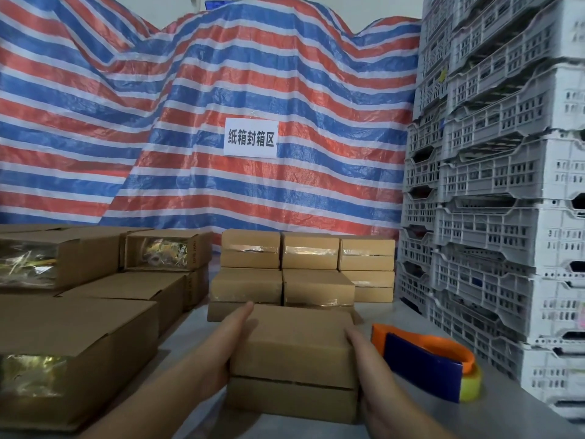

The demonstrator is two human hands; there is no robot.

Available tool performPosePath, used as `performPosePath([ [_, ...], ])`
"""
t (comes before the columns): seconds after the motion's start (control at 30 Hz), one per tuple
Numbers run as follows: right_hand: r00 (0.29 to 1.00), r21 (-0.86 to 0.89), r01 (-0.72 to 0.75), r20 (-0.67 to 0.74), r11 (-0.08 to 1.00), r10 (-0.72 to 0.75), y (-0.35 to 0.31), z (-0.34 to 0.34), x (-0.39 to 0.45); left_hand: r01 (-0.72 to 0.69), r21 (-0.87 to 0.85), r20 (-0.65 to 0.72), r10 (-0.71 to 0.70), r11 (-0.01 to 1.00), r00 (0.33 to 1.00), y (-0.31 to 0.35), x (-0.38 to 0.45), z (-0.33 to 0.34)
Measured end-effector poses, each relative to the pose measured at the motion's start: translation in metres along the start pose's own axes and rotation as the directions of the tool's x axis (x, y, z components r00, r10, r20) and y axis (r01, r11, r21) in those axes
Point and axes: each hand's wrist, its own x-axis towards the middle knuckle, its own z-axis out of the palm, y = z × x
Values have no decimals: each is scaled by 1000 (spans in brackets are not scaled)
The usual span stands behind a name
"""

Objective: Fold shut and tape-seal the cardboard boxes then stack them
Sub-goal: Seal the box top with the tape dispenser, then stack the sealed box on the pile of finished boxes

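Observation:
A closed cardboard box [297, 346] sits lifted in front of me between both hands. My left hand [226, 350] lies flat along its left side with fingers straight. My right hand [364, 369] presses its right side, fingers extended. Behind it stands a stack of taped boxes [304, 267], two layers high in several columns. An orange and blue tape dispenser [427, 359] with a yellow roll lies on the grey table to the right of the box.
Open cardboard boxes [79, 343] with shiny wrapped contents fill the table's left side. Grey plastic crates [506, 201] tower on the right. A striped tarp with a white paper sign [251, 137] hangs behind. Bare grey table [395, 315] shows by the dispenser.

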Motion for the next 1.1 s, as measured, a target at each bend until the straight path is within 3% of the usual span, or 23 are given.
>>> performPosePath([
  [0.17,993,-1,119,3,993,-119,-33,-31,16,-126,41,-102,130,991,986,33,6,49],
  [0.3,930,-45,366,-19,930,-367,-97,-70,43,-213,43,-60,215,976,975,77,32,109],
  [0.4,885,-93,456,-58,885,-462,-141,-104,69,-247,110,-11,250,963,968,97,69,156],
  [0.57,876,-140,451,-117,881,-467,-165,-162,133,-232,238,87,217,943,972,90,146,216],
  [0.7,918,-137,329,-187,934,-350,-158,-188,193,-244,426,72,236,871,969,71,204,245],
  [0.77,928,-122,306,-185,944,-324,-149,-200,218,-287,615,62,318,735,946,61,224,252],
  [0.83,932,-105,292,-193,951,-308,-142,-207,238,-279,837,72,411,471,909,55,241,254],
  [1.0,958,-107,225,-156,969,-240,-118,-205,278,-106,994,96,388,4,916,43,268,249],
  [1.1,966,-90,196,-154,976,-208,-106,-196,292,-99,995,101,416,-27,904,41,277,245],
])
